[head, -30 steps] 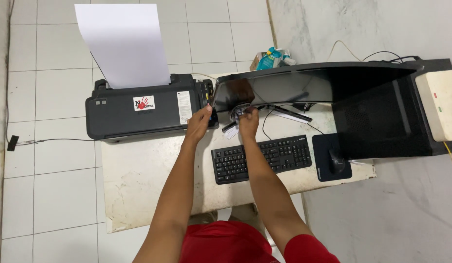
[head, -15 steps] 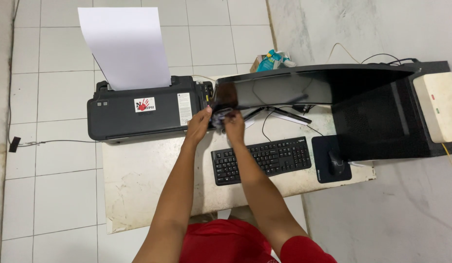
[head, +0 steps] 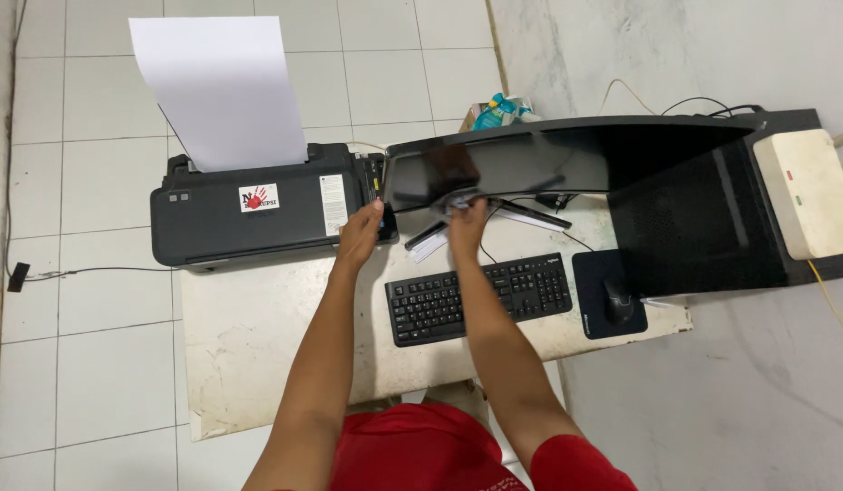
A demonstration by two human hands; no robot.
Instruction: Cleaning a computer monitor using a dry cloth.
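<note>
A black curved monitor stands at the back of the white table. My left hand grips the monitor's lower left corner, next to the black printer. My right hand presses a small crumpled pale cloth against the lower left part of the screen. Both forearms reach forward over the table. A black keyboard lies just under my right forearm.
A white sheet stands up from the printer. A mouse sits on a dark pad right of the keyboard. A black computer case with a cream box stands at the right. Cables run behind, over a tiled floor.
My right hand with the cloth slid left along the screen's lower edge, then back right. My left hand stayed at the monitor's corner.
</note>
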